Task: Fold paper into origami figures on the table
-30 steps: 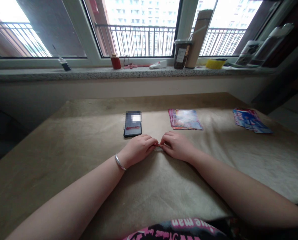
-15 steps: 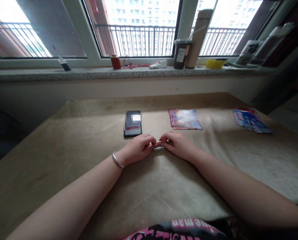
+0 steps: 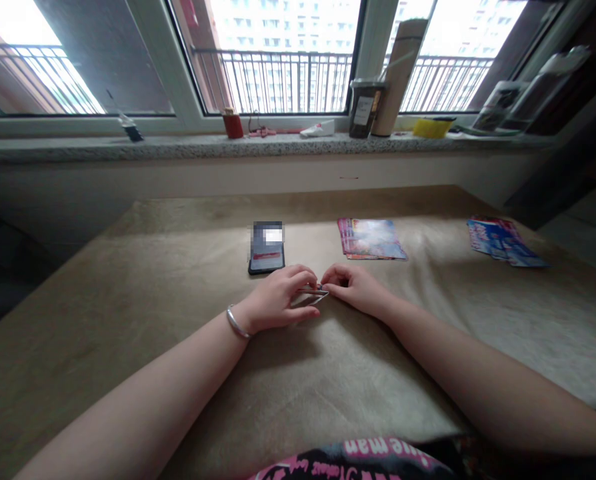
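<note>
Between my hands, low over the middle of the table, is a small set of thin cards [image 3: 312, 293], seen nearly edge-on. Their layers gape in a narrow wedge, and the printed faces are mostly hidden. My left hand [image 3: 281, 297], with a silver bangle at the wrist, curls its fingers over the cards' left part, its thumb stretched out below them. Thumb and fingers of my right hand [image 3: 353, 287] are closed at the right-hand end of the cards. Just beyond my left hand lies a dark phone [image 3: 267, 263], its screen partly blurred out.
A fanned stack of glossy picture cards [image 3: 375, 239] lies beyond my right hand. Farther right is a blue and red card pile [image 3: 505, 241]. A brown cloth covers the table [image 3: 178, 267]. The stone windowsill [image 3: 188, 148] holds a jar [image 3: 364, 110], a cardboard tube [image 3: 401, 77] and yellow tape [image 3: 432, 127].
My left thumb has moved away from its fingers, toward me. The cards have tilted and their layers have parted. My right hand has shifted slightly and stays at the right end.
</note>
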`<state>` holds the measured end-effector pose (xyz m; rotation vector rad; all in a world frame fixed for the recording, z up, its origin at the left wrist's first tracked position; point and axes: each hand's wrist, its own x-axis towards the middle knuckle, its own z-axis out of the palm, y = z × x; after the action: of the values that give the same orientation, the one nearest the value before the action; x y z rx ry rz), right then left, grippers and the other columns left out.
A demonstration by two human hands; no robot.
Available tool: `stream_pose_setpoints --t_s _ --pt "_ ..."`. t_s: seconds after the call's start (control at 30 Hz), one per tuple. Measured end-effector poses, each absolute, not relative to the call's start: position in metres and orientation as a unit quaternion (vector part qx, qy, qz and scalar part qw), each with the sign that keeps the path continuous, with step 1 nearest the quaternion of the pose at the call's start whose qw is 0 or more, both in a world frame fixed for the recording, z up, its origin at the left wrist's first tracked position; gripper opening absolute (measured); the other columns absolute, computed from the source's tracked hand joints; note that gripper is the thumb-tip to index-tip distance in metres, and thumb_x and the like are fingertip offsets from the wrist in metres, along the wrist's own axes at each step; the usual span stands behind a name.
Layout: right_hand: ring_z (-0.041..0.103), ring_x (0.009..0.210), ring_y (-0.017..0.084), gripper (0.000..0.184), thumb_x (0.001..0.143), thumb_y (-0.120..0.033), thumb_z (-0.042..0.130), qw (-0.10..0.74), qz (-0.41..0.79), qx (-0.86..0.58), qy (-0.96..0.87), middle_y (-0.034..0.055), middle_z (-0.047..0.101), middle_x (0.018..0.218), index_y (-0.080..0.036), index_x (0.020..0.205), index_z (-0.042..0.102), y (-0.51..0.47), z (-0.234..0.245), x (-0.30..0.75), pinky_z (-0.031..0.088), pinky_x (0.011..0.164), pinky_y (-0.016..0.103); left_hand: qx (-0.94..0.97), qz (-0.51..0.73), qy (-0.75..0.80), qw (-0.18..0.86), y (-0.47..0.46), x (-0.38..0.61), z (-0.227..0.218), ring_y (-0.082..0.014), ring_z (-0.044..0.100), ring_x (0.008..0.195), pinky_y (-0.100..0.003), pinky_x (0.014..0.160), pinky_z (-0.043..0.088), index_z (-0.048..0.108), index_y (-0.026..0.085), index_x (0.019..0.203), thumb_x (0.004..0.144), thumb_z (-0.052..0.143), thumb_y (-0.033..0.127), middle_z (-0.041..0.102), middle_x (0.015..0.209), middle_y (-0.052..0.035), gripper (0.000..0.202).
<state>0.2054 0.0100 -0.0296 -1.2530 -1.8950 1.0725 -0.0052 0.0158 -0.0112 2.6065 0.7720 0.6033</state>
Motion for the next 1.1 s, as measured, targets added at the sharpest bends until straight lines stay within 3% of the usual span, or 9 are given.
stream_pose_setpoints --t_s 0.17,0.47,0.73,1.1 --pt "0.046 0.054 0.009 0.008 0.075 -0.024 0.058 0.305 0.39 -0.486 -0.72 -0.005 0.052 0.057 -0.017 0.079 0.061 0.011 -0.03 0.205 0.034 0.052 0.022 0.925 0.237 0.277 0.109 0.016 0.0 -0.019 -0.0171 0.056 0.092 -0.032 0.08 0.048 0.057 0.017 0.099 0.087 0.051 0.024 0.056 0.109 -0.0095 0.015" --pt "0.049 0.057 0.009 0.011 0.077 -0.019 0.054 0.3 0.312 -0.503 -0.748 -0.003 0.058 0.062 -0.018 0.079 0.064 0.012 -0.031 0.205 0.035 0.053 0.021 0.918 0.255 0.293 0.076 0.021 0.002 -0.023 -0.0153 0.058 0.084 -0.028 0.075 0.05 0.063 0.016 0.09 0.084 0.051 0.013 0.062 0.092 -0.0071 0.013" --pt "0.052 0.062 0.01 0.018 0.071 -0.008 0.055 0.279 0.234 -0.437 -0.823 -0.0005 0.061 0.072 -0.019 0.081 0.065 0.012 -0.032 0.208 0.039 0.059 0.021 0.914 0.259 0.304 0.077 0.021 0.002 -0.024 -0.0148 0.059 0.08 -0.027 0.073 0.05 0.065 0.015 0.084 0.084 0.052 0.013 0.063 0.088 -0.0065 0.013" --pt "0.055 0.08 0.015 0.013 0.08 -0.013 0.054 0.236 0.054 -0.378 -0.894 0.0045 0.063 0.088 -0.02 0.083 0.065 0.017 -0.03 0.212 0.04 0.07 0.026 0.915 0.244 0.311 0.076 0.022 0.001 -0.023 -0.0149 0.057 0.077 -0.027 0.071 0.047 0.066 0.016 0.087 0.088 0.05 0.017 0.062 0.084 -0.0056 0.016"
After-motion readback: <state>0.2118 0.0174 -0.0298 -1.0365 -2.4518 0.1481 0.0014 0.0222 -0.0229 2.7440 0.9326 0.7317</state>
